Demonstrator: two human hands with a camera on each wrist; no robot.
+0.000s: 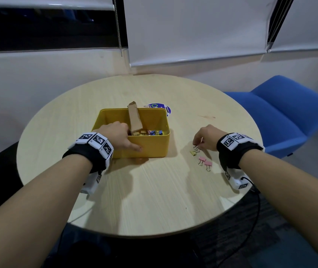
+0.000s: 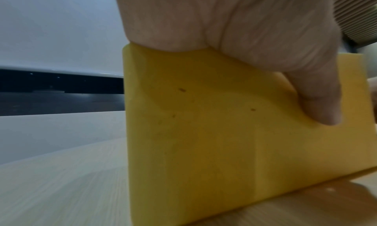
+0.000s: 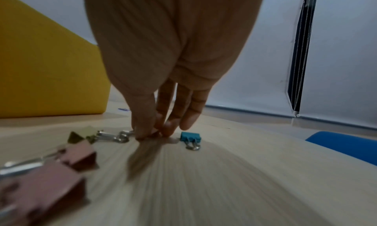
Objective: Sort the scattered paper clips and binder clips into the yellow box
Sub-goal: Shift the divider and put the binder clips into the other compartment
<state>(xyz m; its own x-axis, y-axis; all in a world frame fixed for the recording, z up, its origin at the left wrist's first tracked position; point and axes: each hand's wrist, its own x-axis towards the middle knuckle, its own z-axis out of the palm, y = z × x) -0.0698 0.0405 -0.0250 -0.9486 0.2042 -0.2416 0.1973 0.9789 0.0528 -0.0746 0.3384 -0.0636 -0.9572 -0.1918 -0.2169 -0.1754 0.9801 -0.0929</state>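
Observation:
The yellow box [image 1: 154, 147] [image 2: 204, 132] [image 3: 40, 68] stands mid-table with a cardboard divider [image 1: 135, 118] leaning in it and several coloured binder clips [image 1: 154, 132] to the divider's right. My left hand [image 1: 129, 138] [image 2: 244, 36] grips the near-left rim, thumb down the outer wall. My right hand [image 1: 196, 145] [image 3: 151, 132] pinches a small thin piece against the tabletop, apparently a gold paper clip [image 1: 202, 140]. It sits beside the wire handles of a yellow binder clip [image 1: 193, 152] [image 3: 85, 133]. Two pink binder clips [image 1: 204, 161] [image 3: 79, 155] lie nearer me. A teal binder clip [image 3: 190, 136] lies just right of the fingertips.
A blue chair [image 1: 280, 113] [image 3: 346, 145] stands past the round table's right edge. A round blue-and-white sticker [image 1: 160, 107] lies behind the box. Window blinds and a bead cord [image 1: 118, 26] hang at the back. A black cable [image 1: 256, 209] runs off my right wrist.

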